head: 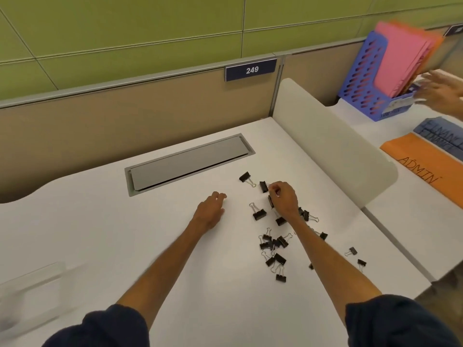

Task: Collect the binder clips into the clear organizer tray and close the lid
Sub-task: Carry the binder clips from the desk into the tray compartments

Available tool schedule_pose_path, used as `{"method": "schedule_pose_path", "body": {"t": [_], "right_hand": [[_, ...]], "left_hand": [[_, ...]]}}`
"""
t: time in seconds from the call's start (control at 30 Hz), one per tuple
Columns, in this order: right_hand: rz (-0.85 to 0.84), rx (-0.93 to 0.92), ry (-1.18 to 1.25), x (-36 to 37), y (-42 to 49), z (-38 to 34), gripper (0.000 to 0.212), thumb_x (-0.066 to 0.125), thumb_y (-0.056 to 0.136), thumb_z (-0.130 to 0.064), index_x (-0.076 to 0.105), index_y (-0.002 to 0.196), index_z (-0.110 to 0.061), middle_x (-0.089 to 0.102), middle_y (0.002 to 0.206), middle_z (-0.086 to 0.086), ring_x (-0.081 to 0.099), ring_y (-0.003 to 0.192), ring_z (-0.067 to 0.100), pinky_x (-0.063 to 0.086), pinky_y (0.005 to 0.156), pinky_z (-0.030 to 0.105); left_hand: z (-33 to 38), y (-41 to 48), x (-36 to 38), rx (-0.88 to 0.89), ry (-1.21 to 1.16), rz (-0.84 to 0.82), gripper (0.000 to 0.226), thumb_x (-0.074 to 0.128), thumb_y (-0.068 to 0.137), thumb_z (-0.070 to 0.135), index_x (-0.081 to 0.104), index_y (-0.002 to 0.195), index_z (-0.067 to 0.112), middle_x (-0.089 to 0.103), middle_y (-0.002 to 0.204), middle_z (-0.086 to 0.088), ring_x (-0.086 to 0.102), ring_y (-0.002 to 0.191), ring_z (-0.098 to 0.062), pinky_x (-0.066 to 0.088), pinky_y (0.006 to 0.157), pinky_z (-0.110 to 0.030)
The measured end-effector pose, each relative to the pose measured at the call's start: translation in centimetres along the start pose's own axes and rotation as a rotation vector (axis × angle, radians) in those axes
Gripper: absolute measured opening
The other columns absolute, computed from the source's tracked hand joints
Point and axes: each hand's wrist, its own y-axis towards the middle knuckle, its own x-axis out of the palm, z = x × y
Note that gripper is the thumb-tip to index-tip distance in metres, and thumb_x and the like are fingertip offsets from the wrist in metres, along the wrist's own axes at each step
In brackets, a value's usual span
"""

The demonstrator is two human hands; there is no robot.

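right hand (pixel 284 197) on a clip (pixel 263 187), left hand (pixel 211 209) resting on the desk (pixel 100 234)

the right hand's fingers are curled and pinch the clip at the far end of the scatter; whether it is off the desk i cannot tell. the left hand lies just to the left, fingers loosely bent, holding nothing. the other clips (pixel 273 242) lie strewn under and beside the right forearm. the clear tray (pixel 32 291) sits blurred at the near left edge, well apart from them; its lid cannot be made out.

"249" on blue partition plate (pixel 251 69), "ADMIN" on orange folder (pixel 423 166), blue folder (pixel 443 136) perhaps "FINANCE"
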Motion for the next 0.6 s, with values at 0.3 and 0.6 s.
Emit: {"method": "schedule_pose_path", "body": {"t": [0.3, 0.6], "right_hand": [[-0.143, -0.011, -0.165, -1.6, 4.3, 3.6, 0.022, 0.066, 0.09, -0.028, 0.068, 0.112, -0.025, 0.064, 0.118, 0.003, 0.056, 0.112, 0.021, 0.048, 0.091, 0.044], [-0.127, -0.052, -0.155, -1.6, 5.1, 5.5, 0.016, 0.061, 0.093, -0.013, 0.071, 0.105, -0.016, 0.069, 0.104, 0.006, 0.056, 0.102, 0.025, 0.046, 0.085, 0.037]], "left_hand": [[3.2, 7.7, -0.8, 0.146, 0.179, -0.022, 0.062, 0.053, 0.093, 0.014, 0.026, 0.147, 0.028, 0.032, 0.146, -0.01, 0.054, 0.108, -0.031, 0.048, 0.082, -0.041], [3.5, 12.2, -0.9, 0.232, 0.318, -0.1, 0.06, 0.048, 0.09, 0.001, 0.038, 0.138, 0.035, 0.034, 0.147, -0.003, 0.062, 0.087, -0.03, 0.043, 0.068, -0.034]]}}
